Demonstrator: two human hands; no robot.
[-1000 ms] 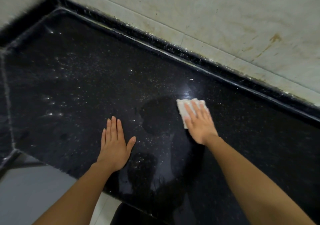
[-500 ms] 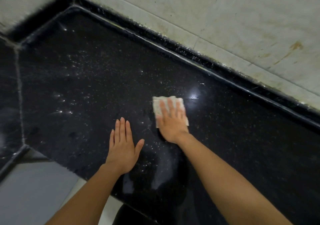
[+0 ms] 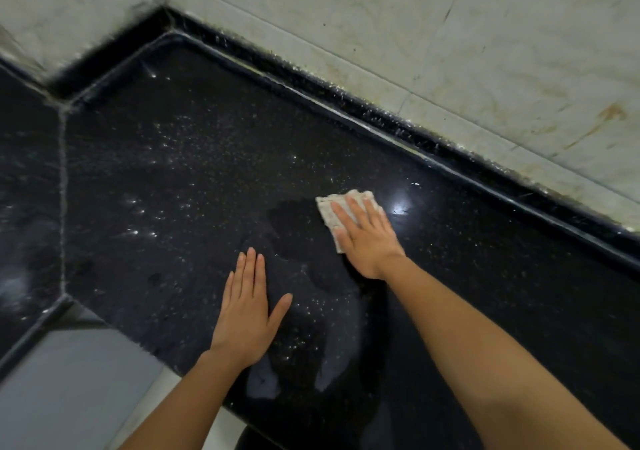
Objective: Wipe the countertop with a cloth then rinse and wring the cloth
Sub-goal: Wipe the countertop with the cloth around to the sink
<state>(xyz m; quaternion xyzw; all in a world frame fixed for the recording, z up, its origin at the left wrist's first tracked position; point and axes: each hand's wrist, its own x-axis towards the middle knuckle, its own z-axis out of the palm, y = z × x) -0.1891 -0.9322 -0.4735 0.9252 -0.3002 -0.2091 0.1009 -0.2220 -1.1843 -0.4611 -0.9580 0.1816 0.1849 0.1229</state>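
A small folded whitish cloth (image 3: 330,209) lies flat on the black speckled countertop (image 3: 180,179). My right hand (image 3: 363,238) presses on it with straight fingers, covering its lower right part. My left hand (image 3: 247,311) rests flat on the countertop, fingers together and thumb spread, a short way to the lower left of the cloth and apart from it. Wet streaks and scattered droplets show on the stone around both hands.
A raised black rim (image 3: 398,131) runs along the back below stained pale wall tiles (image 3: 450,51). A grout seam (image 3: 63,190) splits the counter at the left near the corner. The counter's front edge (image 3: 114,326) drops to a grey floor (image 3: 69,390) at the lower left.
My right hand slid the cloth left toward my left hand, then back right and slightly away. My left hand stayed flat in place. The view shifted, showing more of the corner.
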